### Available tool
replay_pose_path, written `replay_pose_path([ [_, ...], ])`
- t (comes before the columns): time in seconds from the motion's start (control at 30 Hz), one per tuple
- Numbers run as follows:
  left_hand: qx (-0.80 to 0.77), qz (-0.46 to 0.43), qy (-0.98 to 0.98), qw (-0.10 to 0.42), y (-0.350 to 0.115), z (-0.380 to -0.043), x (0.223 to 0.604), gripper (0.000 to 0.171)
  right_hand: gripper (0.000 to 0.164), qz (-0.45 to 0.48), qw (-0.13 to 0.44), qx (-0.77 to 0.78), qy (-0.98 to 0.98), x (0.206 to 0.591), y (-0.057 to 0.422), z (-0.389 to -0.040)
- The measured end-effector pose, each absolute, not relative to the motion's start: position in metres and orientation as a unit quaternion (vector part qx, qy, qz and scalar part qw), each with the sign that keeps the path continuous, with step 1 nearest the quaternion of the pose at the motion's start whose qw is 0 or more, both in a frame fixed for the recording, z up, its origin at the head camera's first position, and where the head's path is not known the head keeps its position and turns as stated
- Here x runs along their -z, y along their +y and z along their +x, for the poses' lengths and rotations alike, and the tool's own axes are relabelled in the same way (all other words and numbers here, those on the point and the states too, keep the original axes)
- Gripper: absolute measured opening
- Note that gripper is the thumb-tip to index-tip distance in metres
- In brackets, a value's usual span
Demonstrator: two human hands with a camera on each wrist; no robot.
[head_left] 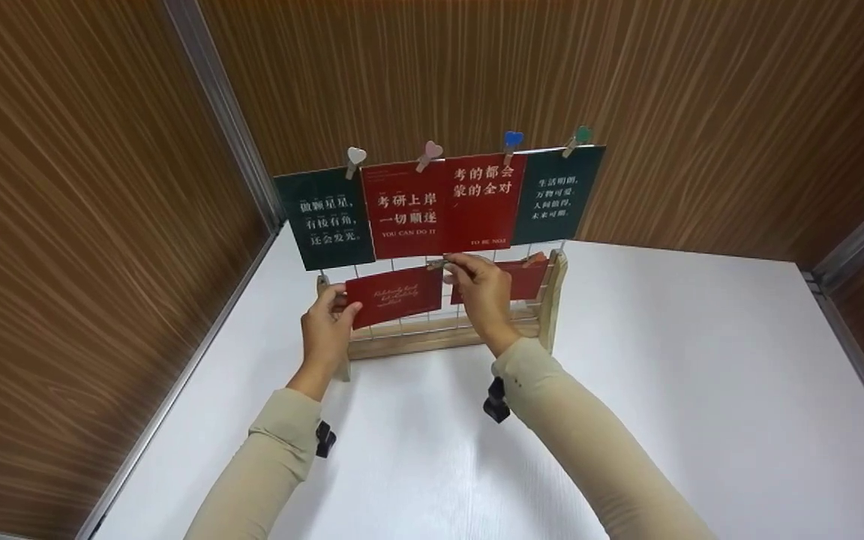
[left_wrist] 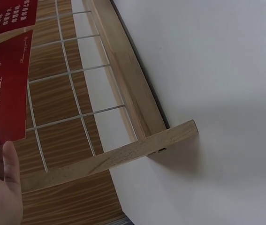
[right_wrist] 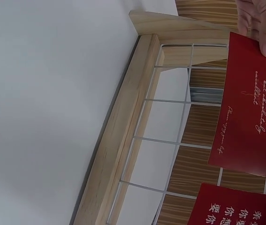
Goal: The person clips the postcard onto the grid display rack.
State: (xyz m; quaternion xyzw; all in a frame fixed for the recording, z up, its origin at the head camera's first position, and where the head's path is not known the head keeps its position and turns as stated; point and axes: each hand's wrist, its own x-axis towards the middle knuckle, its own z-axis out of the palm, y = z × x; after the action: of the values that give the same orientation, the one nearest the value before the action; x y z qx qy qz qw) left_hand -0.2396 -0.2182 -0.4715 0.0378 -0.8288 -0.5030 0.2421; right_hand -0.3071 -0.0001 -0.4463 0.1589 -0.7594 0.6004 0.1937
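Observation:
My left hand [head_left: 327, 330] pinches a red card [head_left: 396, 295] with white script by its left edge, thumb in front. The left wrist view shows that card [left_wrist: 5, 89] held before the wire grid. My right hand [head_left: 487, 297] is at the card's upper right corner and pinches a small wooden clothespin [head_left: 436, 264] there; its fingers partly cover the clothespin. Just right of that hand, a second red card [head_left: 528, 280] hangs under an orange clip [head_left: 534, 259]. In the right wrist view the right hand barely shows.
The wire grid stands in a wooden frame [head_left: 417, 345] on a white table [head_left: 417, 450]. Along its top hang a green card [head_left: 327, 221], two red cards [head_left: 406, 214] and another green card [head_left: 558, 195], with heart clothespins [head_left: 356, 157]. Wood-grain panels [head_left: 432, 75] enclose the table.

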Motion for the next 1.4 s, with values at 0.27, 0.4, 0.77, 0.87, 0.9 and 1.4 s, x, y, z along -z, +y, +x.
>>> replay_pose_path([
  [0.27, 0.499, 0.04, -0.828, 0.251, -0.214, -0.24, 0.473, 0.023, 0.014, 0.167, 0.185, -0.577, -0.778, 0.446, -0.001, -0.307],
  [0.4, 0.5, 0.039, -0.827, 0.254, -0.213, -0.24, 0.473, 0.022, 0.014, 0.17, 0.179, -0.576, -0.779, 0.446, -0.001, -0.309],
  [0.77, 0.503, 0.047, -0.826, 0.25, -0.212, -0.241, 0.472, 0.024, 0.016, 0.177, 0.188, -0.555, -0.79, 0.445, -0.003, -0.309],
  [0.87, 0.508, 0.046, -0.823, 0.25, -0.213, -0.241, 0.474, 0.026, 0.019, 0.18, 0.191, -0.543, -0.798, 0.446, -0.003, -0.307],
  [0.9, 0.509, 0.046, -0.822, 0.252, -0.214, -0.241, 0.475, 0.027, 0.02, 0.181, 0.19, -0.54, -0.8, 0.446, -0.003, -0.307],
  [1.4, 0.516, 0.023, -0.81, 0.276, -0.218, -0.236, 0.479, 0.032, 0.034, 0.211, 0.213, -0.549, -0.78, 0.455, 0.002, -0.302],
])
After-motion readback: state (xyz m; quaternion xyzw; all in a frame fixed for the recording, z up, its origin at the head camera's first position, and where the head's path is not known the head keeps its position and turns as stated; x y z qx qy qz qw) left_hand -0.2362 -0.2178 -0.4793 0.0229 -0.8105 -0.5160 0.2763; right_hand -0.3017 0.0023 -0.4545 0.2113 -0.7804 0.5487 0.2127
